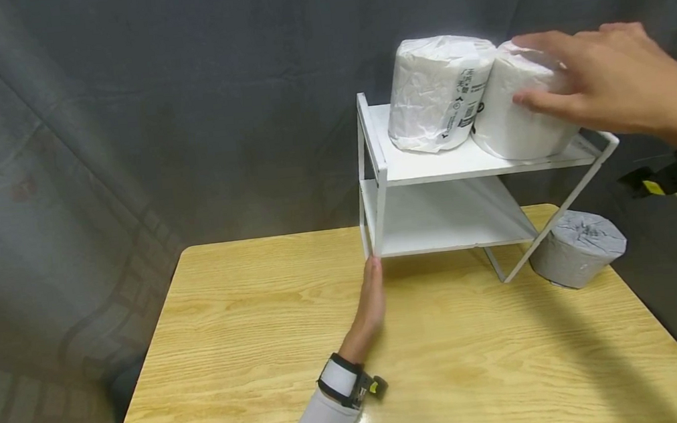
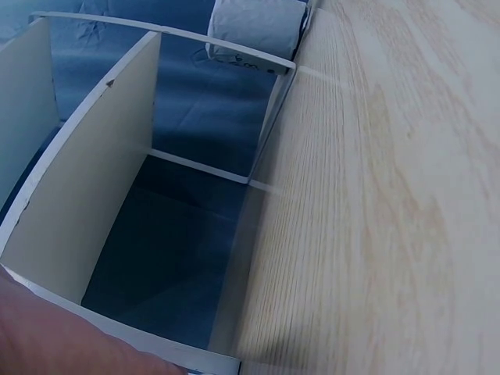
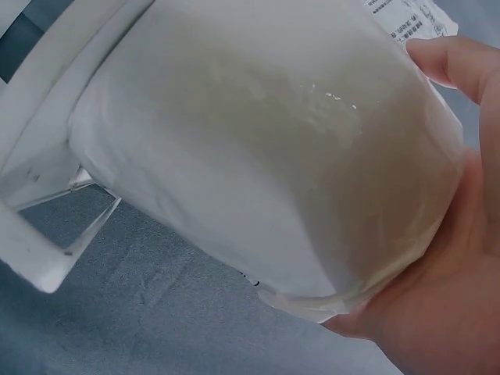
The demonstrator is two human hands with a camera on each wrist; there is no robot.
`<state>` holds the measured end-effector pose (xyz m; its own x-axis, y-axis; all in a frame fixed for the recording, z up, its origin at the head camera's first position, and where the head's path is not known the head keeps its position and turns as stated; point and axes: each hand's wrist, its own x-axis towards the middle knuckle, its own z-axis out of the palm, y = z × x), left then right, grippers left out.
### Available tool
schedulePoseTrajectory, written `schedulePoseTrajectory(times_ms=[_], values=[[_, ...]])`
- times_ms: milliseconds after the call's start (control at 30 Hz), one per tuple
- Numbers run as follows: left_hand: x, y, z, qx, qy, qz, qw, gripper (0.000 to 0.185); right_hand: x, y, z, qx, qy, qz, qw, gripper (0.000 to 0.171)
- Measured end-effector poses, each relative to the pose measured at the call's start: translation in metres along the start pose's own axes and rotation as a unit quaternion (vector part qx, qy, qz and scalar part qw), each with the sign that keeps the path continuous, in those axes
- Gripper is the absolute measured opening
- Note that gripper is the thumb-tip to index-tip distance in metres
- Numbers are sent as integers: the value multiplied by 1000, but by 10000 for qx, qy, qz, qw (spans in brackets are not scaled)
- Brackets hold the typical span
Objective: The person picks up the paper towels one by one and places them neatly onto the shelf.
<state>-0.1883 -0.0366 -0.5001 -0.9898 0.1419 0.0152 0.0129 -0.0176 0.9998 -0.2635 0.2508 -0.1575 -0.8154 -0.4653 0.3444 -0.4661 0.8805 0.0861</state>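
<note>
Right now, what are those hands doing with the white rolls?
The right hand grips a roll on the rack's top shelf, beside a wrapped roll. The left hand lies flat on the table, fingertips at the rack's front leg. A third roll sits on the table behind the rack.

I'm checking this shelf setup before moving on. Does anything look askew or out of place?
Yes. The roll under the right hand sits tilted on the top shelf, leaning on the upright roll. A third roll lies on the table, off the rack.
</note>
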Motion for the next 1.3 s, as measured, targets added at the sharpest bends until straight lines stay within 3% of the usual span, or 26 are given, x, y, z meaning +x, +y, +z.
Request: schedulePoseTrajectory(times_ms=[567, 900, 1300], values=[[1, 1, 0, 43, 117, 25, 9999, 72, -1, 2, -10, -100, 203, -90, 9997, 72], [2, 2, -1, 84, 139, -76, 9998, 74, -3, -2, -20, -69, 299, 532, 9981, 70], [2, 0, 0, 177, 86, -30, 9998, 72, -12, 8, -19, 105, 394, 718, 9966, 93]])
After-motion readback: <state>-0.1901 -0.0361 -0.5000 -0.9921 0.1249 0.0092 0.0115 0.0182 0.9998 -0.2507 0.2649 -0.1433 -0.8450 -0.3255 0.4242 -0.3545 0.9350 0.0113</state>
